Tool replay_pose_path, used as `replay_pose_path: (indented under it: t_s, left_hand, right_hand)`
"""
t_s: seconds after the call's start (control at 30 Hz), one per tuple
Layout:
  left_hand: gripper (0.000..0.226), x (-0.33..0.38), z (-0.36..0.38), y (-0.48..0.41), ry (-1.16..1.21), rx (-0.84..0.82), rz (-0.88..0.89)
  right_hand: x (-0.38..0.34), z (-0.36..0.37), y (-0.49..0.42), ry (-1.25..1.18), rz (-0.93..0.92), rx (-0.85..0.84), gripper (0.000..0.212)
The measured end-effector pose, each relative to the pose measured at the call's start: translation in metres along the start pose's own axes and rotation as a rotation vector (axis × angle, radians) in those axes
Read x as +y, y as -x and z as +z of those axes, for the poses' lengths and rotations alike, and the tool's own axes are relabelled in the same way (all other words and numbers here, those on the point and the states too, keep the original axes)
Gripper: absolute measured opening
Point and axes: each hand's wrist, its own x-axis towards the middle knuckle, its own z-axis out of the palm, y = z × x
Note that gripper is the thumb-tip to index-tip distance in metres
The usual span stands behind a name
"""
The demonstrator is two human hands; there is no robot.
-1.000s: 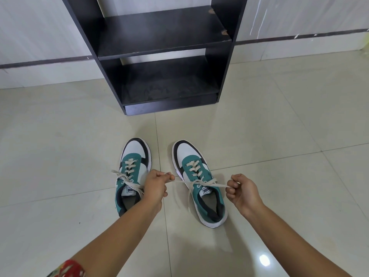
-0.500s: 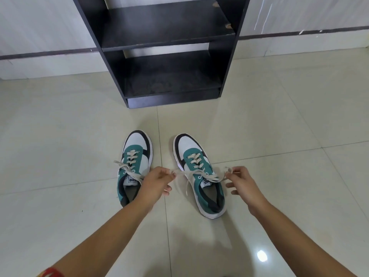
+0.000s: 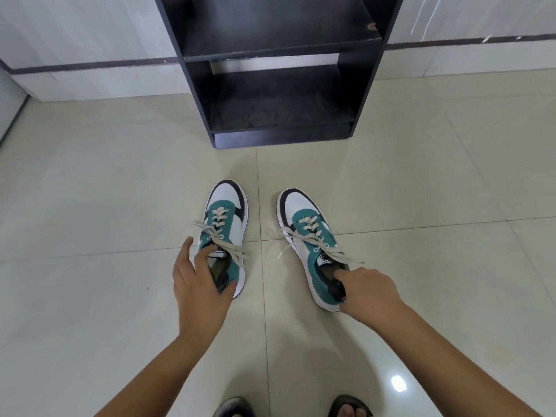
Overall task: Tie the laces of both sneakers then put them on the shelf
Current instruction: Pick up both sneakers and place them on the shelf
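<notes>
Head view
Left hand (image 3: 198, 291): fingers spread and only loosely curled; the thumb points away to the left, the forefinger tip touches the tongue, and the other fingers lie over the collar opening of the left teal, white and black low-top sneaker (image 3: 226, 236). It closes on nothing that can be seen.
Right hand (image 3: 368, 291): forefinger stretched forward with its tip at the collar opening of the right teal, white and black low-top sneaker (image 3: 313, 246); the other fingers curl down over the heel. Whether they clamp the heel cannot be told.
Left sneaker's place: flat on the cream tiled floor (image 3: 90, 206), toe toward the black wooden open shelf unit (image 3: 279, 70), just left of a tile seam.
Right sneaker's place: flat on the floor just right of that seam, near its partner but apart, toe turned slightly left, across another seam.
Cream flat laces, left shoe (image 3: 221, 242): knotted, with loops and ends spread to both sides over the tongue.
Cream flat laces, right shoe (image 3: 317, 243): knotted, with loops and ends trailing off both sides.
Shelf unit: upright against the pale wall (image 3: 75, 31), well beyond the toes; two boards in sight.
Writing: each tongue carries a small white tab with dark print, too blurred to read.
Bottom edge: the toes of two dark sandals (image 3: 233, 407) on the person's feet.
</notes>
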Motion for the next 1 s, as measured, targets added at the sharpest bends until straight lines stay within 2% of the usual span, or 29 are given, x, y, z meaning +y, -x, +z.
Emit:
replay_pose_path:
  t_s: [0.13, 0.2, 0.3, 0.4, 0.5, 0.63, 0.8, 0.9, 1.0]
  left_hand:
    - [0.026, -0.006, 0.001, -0.006, 0.244, -0.148, -0.202]
    - [0.020, -0.003, 0.003, -0.004, 0.288, -0.155, -0.155]
    - [0.021, 0.005, 0.009, 0.005, 0.280, -0.154, -0.051]
    - [0.036, 0.009, 0.011, 0.011, 0.253, -0.190, 0.027]
    - [0.048, 0.009, 0.009, 0.010, 0.260, -0.226, 0.035]
    - [0.033, 0.009, 0.010, 0.004, 0.234, -0.247, 0.017]
    - [0.039, 0.020, -0.005, 0.001, 0.302, -0.242, -0.059]
    - [0.041, 0.041, -0.035, 0.004, 0.319, -0.225, -0.082]
    - [0.032, 0.059, -0.077, 0.001, 0.296, -0.187, -0.014]
  right_hand:
    - [-0.011, 0.009, -0.003, -0.101, -0.098, 0.136, 0.027]
    - [-0.021, 0.011, -0.004, -0.146, -0.136, 0.223, 0.024]
    - [-0.034, 0.014, -0.007, -0.160, -0.183, 0.292, 0.027]
    - [-0.040, 0.020, -0.008, -0.183, -0.206, 0.330, 0.031]
    - [-0.041, 0.024, -0.011, -0.179, -0.198, 0.296, 0.038]
    - [-0.044, 0.026, -0.023, -0.145, -0.201, 0.259, 0.029]
    - [-0.049, 0.008, -0.029, -0.188, -0.165, 0.289, 0.026]
    - [-0.052, -0.019, -0.016, -0.266, -0.156, 0.357, 0.021]
    - [-0.050, -0.066, 0.010, -0.229, -0.185, 0.405, 0.021]
